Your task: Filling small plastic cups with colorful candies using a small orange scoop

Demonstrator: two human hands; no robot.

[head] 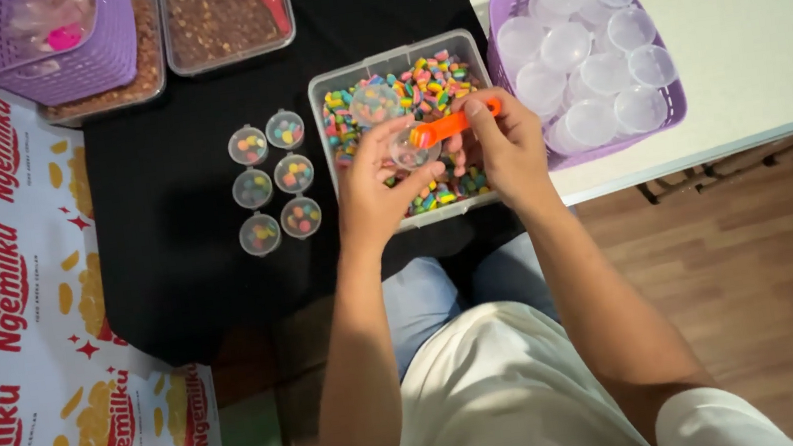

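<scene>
While pinched, orange scoop [450, 126] lies left-right, bowl leftward.

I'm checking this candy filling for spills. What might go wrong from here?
The left hand holds a small cup over the candy tub, and the right hand tips an orange scoop into it. Candies may miss the narrow mouth. The tub sits close to the table edge, so a nudge might push it off.

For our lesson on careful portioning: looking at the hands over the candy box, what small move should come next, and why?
Probably tip the orange scoop, held in the right hand, into the small clear cup in the left hand. The scoop's bowl sits right at the cup's mouth, above the candy box.
</scene>
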